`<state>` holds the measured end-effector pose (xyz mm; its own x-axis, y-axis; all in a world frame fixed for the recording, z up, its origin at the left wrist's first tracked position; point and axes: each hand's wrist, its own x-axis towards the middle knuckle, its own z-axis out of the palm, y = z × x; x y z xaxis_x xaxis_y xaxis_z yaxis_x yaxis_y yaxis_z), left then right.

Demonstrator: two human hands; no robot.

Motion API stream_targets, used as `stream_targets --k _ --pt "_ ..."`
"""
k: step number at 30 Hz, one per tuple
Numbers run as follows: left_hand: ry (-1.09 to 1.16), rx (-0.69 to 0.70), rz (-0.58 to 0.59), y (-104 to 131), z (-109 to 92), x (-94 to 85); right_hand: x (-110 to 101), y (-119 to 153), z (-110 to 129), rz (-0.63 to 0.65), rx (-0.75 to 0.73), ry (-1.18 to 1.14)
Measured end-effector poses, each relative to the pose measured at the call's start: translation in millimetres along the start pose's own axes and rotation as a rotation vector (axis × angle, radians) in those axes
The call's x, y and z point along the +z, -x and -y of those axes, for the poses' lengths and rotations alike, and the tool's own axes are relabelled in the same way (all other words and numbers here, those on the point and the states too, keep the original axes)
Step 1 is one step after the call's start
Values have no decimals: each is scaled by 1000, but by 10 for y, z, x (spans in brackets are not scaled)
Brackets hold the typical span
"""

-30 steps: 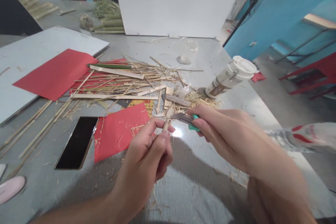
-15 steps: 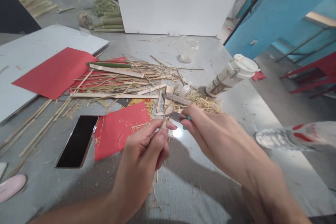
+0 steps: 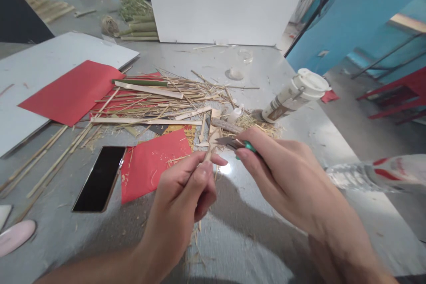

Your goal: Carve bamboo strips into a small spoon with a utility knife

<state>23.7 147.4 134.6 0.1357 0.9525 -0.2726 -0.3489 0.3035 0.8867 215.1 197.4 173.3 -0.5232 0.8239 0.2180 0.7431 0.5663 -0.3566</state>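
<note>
Two of my hands show in the head view: my left hand (image 3: 186, 191) has its fingers pinched on a pale wooden piece (image 3: 208, 155), and my right hand (image 3: 286, 168) is clamped around a green-handled knife (image 3: 229, 142). The blade sits by the piece's wider end; I can't tell whether they touch. On the yellow sheet (image 3: 180, 131) I can read "ordry" beneath a partly covered red mark; the lettering on the white canister (image 3: 282, 104) is too small. Compared with half a second ago, my right hand is slightly further right, baring more green handle. Shavings litter my grey metal bench (image 3: 262, 213); beyond stand a white board (image 3: 226, 4) and blue wall (image 3: 376, 13).
</note>
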Motion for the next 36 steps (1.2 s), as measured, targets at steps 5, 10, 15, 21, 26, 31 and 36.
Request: stream_targets --k 5,10,15,21,26,31,36 --pt "40 -10 8 10 -11 -5 -31 -5 -5 19 -8 -55" --pt "71 -42 4 -2 1 17 -71 15 3 113 -51 -97" --pt "92 -60 -20 -18 33 44 -58 20 -7 124 -143 -27" --pt "-33 89 8 -17 66 6 -24 6 11 78 -151 59" --pt "-185 35 -46 -20 93 -14 -3 22 23 110 -146 122" --pt "-325 101 -83 -63 178 -60 -13 44 8 140 -164 93" --pt "-280 125 -131 -71 293 -99 20 44 24 71 -208 113"
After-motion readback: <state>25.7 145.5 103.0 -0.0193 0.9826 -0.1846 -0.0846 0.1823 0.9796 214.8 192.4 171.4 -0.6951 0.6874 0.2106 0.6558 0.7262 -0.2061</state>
